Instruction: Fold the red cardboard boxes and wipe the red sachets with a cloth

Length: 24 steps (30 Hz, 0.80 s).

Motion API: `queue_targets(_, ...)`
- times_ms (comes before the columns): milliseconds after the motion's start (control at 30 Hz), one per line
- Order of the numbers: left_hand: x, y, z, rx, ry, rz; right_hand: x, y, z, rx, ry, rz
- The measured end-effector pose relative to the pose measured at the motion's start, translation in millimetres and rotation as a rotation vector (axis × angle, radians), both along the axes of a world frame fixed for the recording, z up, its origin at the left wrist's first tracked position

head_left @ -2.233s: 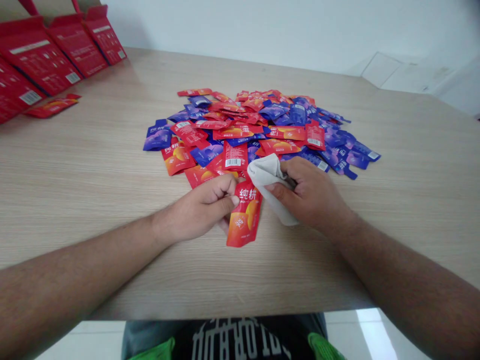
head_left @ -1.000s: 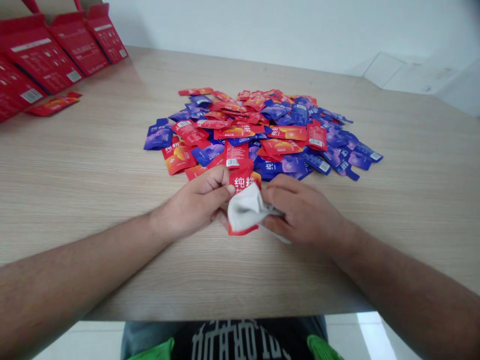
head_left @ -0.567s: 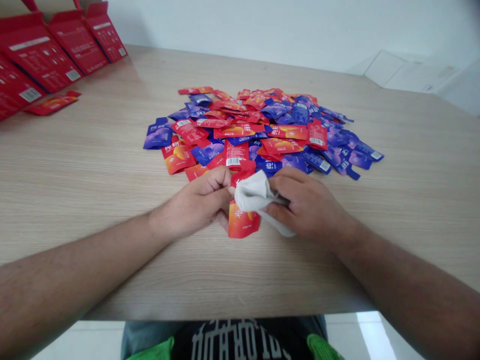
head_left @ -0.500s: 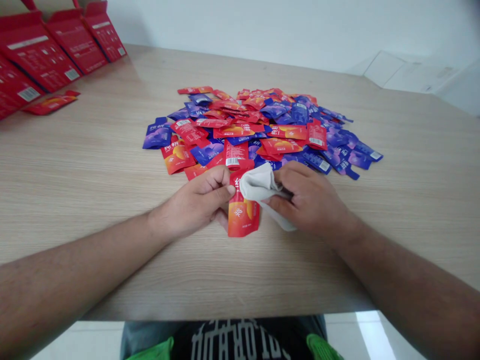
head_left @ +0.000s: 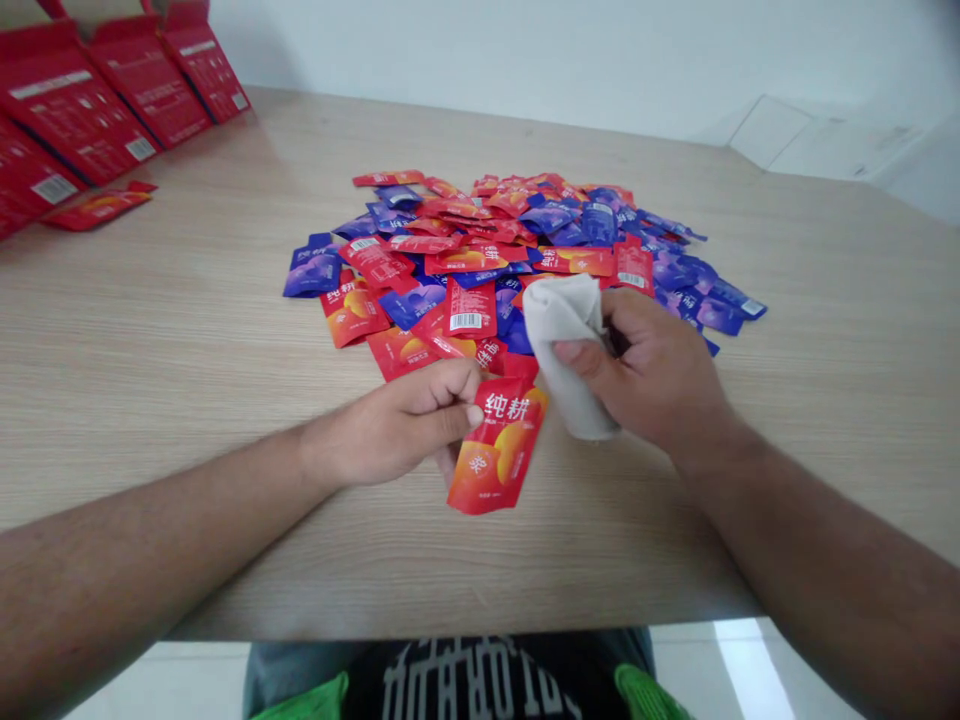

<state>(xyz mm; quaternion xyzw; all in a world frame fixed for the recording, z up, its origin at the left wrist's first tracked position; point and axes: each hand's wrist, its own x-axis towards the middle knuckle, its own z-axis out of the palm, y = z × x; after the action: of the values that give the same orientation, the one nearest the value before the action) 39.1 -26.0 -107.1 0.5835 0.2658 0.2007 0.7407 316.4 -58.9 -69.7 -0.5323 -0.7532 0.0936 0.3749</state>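
My left hand (head_left: 401, 425) pinches the top left edge of a red-orange sachet (head_left: 499, 445) with white characters, holding it face up just above the wooden table (head_left: 187, 330). My right hand (head_left: 660, 375) is closed around a crumpled white cloth (head_left: 566, 345), which sits to the right of the sachet and just clear of it. Behind both hands lies a heap of red and purple sachets (head_left: 517, 255).
Red cartons (head_left: 90, 105) stand along the far left of the table, with a loose red sachet (head_left: 94, 208) in front of them. The table's near edge runs just below my forearms, above my lap. A white wall rises behind the table.
The cloth was rubbing over the sachet's face; now my right hand has lifted it up and to the right, leaving the sachet uncovered. My left hand has drawn the sachet slightly nearer.
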Motion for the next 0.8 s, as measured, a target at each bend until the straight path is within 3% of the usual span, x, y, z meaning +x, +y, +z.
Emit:
queue_targets(67,1.2,0.5,-1.3,-0.060,-0.093,0.060,5.0,4.4,1.6,-0.095,0.208,-0.050)
queue_targets(167,4.3,3.8,-1.5,-0.186,-0.224,0.155,7.2,8.2,0.1,-0.241,0.482,0.010)
queue_targets(300,5.3,8.2,1.0,-0.335,-0.290,0.216,5.2,9.9,-9.2,-0.344,0.640,0.112)
queue_targets(533,4.5,6.8,2.4,-0.581,-0.285,-0.087,0.0,9.6,-30.7,-0.477,0.686,0.452)
queue_targets(700,8.2,8.5,-1.0,-0.724,-0.270,-0.237,-11.8,4.7,-22.2,-0.491,0.692,0.663)
queue_targets(800,8.8,7.9,-6.0,-0.743,-0.257,-0.252,-18.3,0.4,-17.8,-0.475,0.659,0.656)
